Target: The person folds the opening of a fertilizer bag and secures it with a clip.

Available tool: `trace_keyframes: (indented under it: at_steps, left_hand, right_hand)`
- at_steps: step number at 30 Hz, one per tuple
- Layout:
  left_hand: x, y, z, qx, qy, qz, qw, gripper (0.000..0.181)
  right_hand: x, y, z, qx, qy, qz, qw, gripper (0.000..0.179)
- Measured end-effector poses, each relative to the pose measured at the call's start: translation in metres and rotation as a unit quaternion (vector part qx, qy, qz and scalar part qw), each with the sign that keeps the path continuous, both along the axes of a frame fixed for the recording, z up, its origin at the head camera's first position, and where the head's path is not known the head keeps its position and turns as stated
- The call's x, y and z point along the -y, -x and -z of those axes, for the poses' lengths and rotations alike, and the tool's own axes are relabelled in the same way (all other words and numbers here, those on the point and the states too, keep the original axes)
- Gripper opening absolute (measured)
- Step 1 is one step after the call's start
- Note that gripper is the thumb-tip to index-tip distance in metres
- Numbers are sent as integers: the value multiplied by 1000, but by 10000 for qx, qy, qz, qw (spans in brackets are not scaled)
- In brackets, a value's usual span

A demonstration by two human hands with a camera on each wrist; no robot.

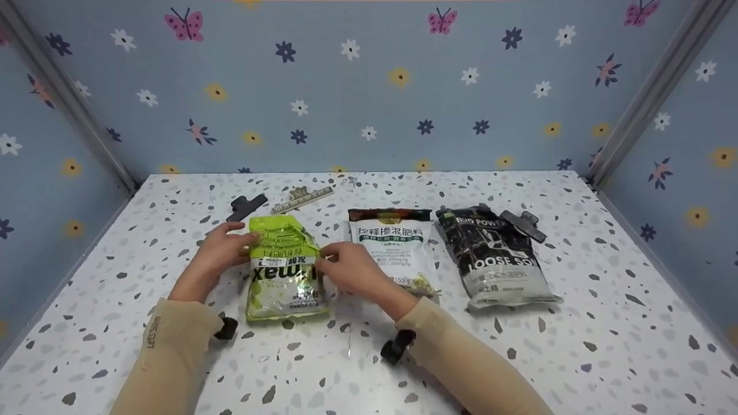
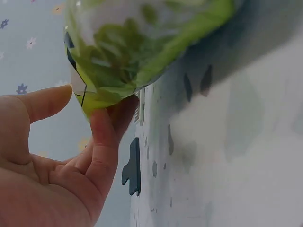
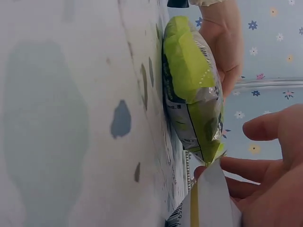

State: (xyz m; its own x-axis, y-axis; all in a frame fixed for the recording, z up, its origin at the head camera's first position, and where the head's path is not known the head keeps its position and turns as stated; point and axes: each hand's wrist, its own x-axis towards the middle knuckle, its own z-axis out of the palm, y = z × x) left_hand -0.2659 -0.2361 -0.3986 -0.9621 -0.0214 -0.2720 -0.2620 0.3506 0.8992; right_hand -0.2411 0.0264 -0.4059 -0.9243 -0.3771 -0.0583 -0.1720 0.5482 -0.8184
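Note:
A green-and-white fertilizer bag (image 1: 286, 288) lies on the table with its printing upside down and its green top end folded over. My left hand (image 1: 222, 251) holds its upper left edge, thumb at the face and fingers (image 2: 102, 127) tucked beneath. At the right edge is my right hand (image 1: 351, 268), fingers by the bag's green corner. Its thumb (image 3: 260, 128) stands off the bag in the right wrist view. A white fertilizer bag (image 1: 395, 248) lies directly beside this hand and partly covers its fingers in that view.
Behind the green bag lie a black clip (image 1: 247, 206) and a wide gold clip (image 1: 302, 199) printed with a keyboard pattern. On the right, a black-and-grey soil bag (image 1: 499, 259) has another black clip (image 1: 523, 225) on its upper corner. Patterned walls (image 1: 369, 86) enclose the speckled table.

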Motion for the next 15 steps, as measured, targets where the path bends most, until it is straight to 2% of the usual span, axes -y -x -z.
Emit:
trace_keyframes:
  at_steps: [4,7,12,15]
  left_hand:
    - [-1,2,-3,31,-181,0,9998,75]
    - [0,2,-4,-41,-148,58,9999,69]
    - [3,0,-4,-412,63,103,9991,57]
    - [5,-3,-4,-648,11,39,9979,49]
  right_hand:
    - [-4,0,0,-134,163,-57,9998,34]
    - [-5,0,0,-281,151,-162,9994,34]
    - [-5,0,-2,-374,191,-249,9988,38]
    - [-3,1,1,-434,360,-181,9982,40]
